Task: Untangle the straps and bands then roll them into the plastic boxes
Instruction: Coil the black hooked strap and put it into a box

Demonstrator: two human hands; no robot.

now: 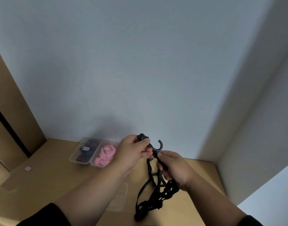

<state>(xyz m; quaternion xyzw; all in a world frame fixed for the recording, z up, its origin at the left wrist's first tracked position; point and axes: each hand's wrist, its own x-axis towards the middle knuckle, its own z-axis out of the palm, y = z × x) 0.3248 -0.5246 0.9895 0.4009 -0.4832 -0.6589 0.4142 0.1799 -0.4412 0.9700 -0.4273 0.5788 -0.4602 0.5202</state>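
Observation:
A tangled black elastic net [153, 198] with plastic hooks hangs between both hands above the tan table [61, 180]. My left hand [131, 152] pinches the upper end, where one black hook [158, 146] curls up beside the fingers. Just below and to the right, my right hand [174, 168] grips the cords, and the rest of the net trails down to the table. Two clear plastic boxes stand at the back: one [73, 156] holds dark blue and purple bands, the other [93, 163] holds rolled pink bands [105, 154].
An empty clear box [118, 198] sits under my left forearm, and a clear lid [8, 181] lies at the table's left. A small white tag [27, 168] lies nearby. A white wall rises behind; a brown panel stands left and a white panel right.

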